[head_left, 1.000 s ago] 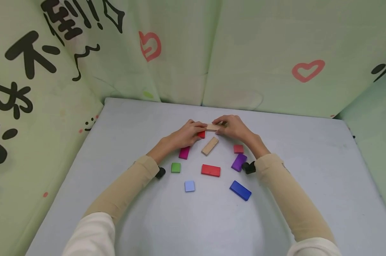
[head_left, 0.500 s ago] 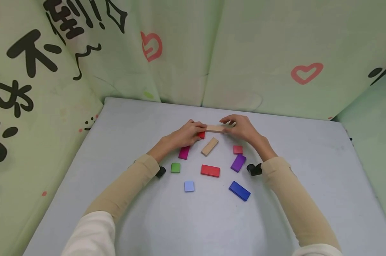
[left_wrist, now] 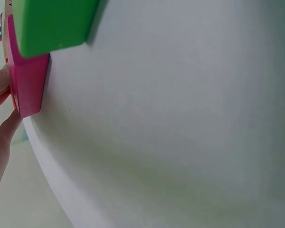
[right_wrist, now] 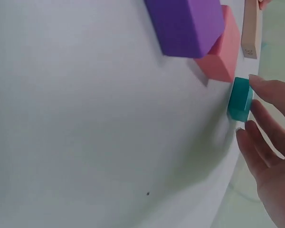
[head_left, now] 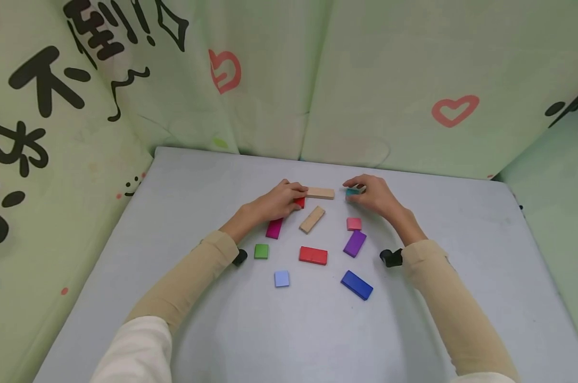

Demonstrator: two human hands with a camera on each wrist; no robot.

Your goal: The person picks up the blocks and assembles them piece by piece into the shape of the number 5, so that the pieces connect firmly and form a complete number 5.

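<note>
My left hand [head_left: 278,200] has its thumb and fingers around a red block [head_left: 300,202] at the far part of the table. Its fingertips also reach the left end of a long plain wooden block [head_left: 320,193]. A magenta block [left_wrist: 31,85] hides part of this hand's work in the left wrist view. To the right, my right hand [head_left: 374,194] pinches a small teal block [right_wrist: 240,99] between thumb and fingers, low at the tabletop. A gap separates the teal block from the wooden block's right end.
Nearer me lie a second wooden block [head_left: 312,219], a pink block [head_left: 353,224], a purple block [head_left: 354,243], a green block [head_left: 261,251], a red slab [head_left: 313,255], a light blue block [head_left: 281,279] and a dark blue block [head_left: 357,285]. A printed curtain [head_left: 375,80] hangs behind the table.
My right hand has let go of the wooden block, moved right and taken hold of the teal block. My left hand has stayed in place.
</note>
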